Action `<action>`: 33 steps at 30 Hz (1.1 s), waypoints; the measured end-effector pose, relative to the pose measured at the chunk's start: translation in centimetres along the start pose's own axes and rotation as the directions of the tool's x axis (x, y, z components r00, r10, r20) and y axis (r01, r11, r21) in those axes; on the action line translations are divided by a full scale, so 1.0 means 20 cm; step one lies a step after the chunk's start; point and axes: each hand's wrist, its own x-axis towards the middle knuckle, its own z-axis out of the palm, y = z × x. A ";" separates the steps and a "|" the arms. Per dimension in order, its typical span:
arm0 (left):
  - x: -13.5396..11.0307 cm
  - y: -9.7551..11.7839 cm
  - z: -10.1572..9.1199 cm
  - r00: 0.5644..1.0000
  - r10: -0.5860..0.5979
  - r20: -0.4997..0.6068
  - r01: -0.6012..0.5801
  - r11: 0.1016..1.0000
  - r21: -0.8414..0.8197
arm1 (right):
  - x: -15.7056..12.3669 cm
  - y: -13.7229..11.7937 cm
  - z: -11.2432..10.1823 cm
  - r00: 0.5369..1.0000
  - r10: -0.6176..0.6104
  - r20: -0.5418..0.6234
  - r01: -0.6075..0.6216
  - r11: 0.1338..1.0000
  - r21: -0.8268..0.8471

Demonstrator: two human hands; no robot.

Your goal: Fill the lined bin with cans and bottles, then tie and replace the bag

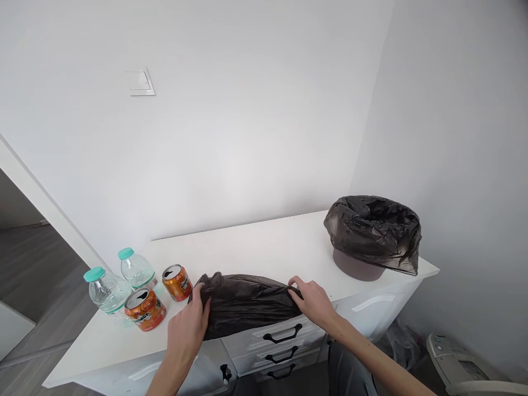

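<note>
Bag (251,308) of dark film, in the head view, spreads over the near edge of the cabinet top (264,247), left hand (187,324) and right hand (315,300) each pinching an end between thumb and fingers. It should handle light, limp and slippery, best gripped by those ends. Orange cans (177,283) and bottles (108,291) stand left of the left hand; more room for moving runs right, towards the bag-lined container (357,267)
</note>
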 end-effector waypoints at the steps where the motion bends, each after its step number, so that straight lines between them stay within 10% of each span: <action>1: 0.02 0.04 0.01 0.997 0.048 -0.053 -0.045 0.998 0.050 | 0.01 -0.02 0.00 1.000 -0.012 -0.014 0.011 1.000 -0.019; 6: 0.01 0.20 0.04 0.895 0.350 -0.278 -0.344 0.936 0.072 | -0.07 -0.11 -0.01 0.924 -0.267 -0.273 0.266 0.963 -0.042; 10: -0.02 0.19 0.19 0.847 0.528 -0.053 -0.529 0.849 0.005 | -0.16 -0.13 0.01 0.852 -0.489 -0.187 0.476 0.872 -0.112; 16: -0.03 -0.04 0.45 0.882 0.444 0.160 -0.438 0.896 -0.071 | -0.13 0.01 0.14 0.860 -0.509 0.045 0.507 0.840 -0.194; 22: -0.14 -0.22 0.30 0.775 0.590 0.226 -0.570 0.807 -0.153 | -0.08 0.11 0.20 0.881 -0.460 0.113 0.473 0.853 -0.222; 33: -0.24 -0.41 0.20 0.781 0.612 0.126 -0.608 0.790 -0.074 | -0.14 -0.03 0.14 0.795 -0.606 -0.022 0.592 0.784 -0.184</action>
